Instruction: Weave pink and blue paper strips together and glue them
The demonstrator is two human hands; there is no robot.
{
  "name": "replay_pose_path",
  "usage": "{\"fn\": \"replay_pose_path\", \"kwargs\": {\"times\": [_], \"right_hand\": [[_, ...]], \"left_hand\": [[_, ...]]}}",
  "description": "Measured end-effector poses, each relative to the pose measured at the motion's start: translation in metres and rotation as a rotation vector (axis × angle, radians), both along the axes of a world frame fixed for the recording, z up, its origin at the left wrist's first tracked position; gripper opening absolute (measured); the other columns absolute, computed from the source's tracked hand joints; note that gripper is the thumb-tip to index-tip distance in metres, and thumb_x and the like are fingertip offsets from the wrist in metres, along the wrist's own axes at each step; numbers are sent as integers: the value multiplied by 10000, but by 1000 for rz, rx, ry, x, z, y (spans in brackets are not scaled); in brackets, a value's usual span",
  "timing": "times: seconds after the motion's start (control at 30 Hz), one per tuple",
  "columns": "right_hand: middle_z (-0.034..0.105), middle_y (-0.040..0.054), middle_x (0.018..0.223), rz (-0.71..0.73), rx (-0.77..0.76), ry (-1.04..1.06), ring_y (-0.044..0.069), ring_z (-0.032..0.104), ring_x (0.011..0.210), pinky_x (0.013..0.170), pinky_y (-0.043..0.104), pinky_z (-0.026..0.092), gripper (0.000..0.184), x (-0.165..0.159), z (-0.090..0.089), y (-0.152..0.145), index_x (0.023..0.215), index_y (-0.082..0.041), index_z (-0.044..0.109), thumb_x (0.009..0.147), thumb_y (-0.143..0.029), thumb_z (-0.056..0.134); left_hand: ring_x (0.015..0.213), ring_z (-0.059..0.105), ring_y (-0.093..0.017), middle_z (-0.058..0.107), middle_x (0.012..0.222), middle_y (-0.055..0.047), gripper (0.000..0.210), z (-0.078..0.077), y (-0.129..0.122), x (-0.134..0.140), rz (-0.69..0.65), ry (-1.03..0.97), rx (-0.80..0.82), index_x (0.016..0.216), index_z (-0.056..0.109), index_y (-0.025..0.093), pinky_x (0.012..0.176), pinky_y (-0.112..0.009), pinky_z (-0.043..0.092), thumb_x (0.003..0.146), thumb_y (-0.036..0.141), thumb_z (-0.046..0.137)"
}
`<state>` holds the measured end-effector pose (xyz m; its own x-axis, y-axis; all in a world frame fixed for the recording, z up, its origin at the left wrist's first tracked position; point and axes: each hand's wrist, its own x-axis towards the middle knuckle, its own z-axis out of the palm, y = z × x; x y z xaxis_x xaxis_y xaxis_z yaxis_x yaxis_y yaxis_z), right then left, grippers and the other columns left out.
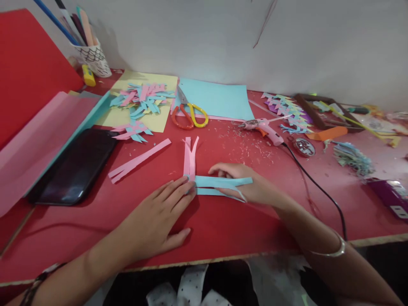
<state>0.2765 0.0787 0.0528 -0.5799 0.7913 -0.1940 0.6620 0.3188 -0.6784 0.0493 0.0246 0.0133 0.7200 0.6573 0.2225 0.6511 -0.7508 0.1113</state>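
Apparently lining up pink strip (191, 163), towards twelve o'clock, with blue strip (210, 182), towards three, mid-bench (223, 238): pressing their meeting point under flat, open left hand (165, 202); cannot tell grip of right hand (241, 171), behind the blue. Probably calls for steady pressure next.

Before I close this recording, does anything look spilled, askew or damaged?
Yes, one thing: pale shreds lie scattered over the red table near the glue gun. They look like stray debris, unlike the paper cuttings heaped on the yellow sheet.
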Motion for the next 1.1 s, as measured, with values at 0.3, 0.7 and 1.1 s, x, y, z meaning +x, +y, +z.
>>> {"fn": "replay_pose_path", "kwargs": {"times": [0.3, 0.7, 1.1], "right_hand": [[586, 1, 627, 60, -222, -58, 81, 490, 538, 520, 195, 334, 170, 3, 2, 20, 785, -122, 606, 760, -252, 500], [517, -30, 561, -43, 18, -81, 61, 422, 501, 496, 191, 259, 265, -1, -7, 10, 726, -135, 592, 839, -341, 470], [598, 1, 682, 15, 47, -84, 91, 491, 609, 582, 204, 308, 219, 2, -9, 21, 763, -145, 616, 817, -316, 490]], "left_hand": [[1214, 429, -231, 503, 1307, -86, 487, 2, 0, -1, 1, 4, -74, 1212, 521, 146, 1010, -366, 368, 823, 420, 421], [1234, 399, -262, 472, 1328, -118, 468, 2, -1, 0, 5, -10, -23, 1197, 522, 129, 987, -386, 387, 782, 336, 464], [1259, 369, -278, 428, 1358, -145, 493, 0, -1, -2, -5, 22, -19, 1210, 498, 125, 983, -423, 393, 765, 336, 474]]}}
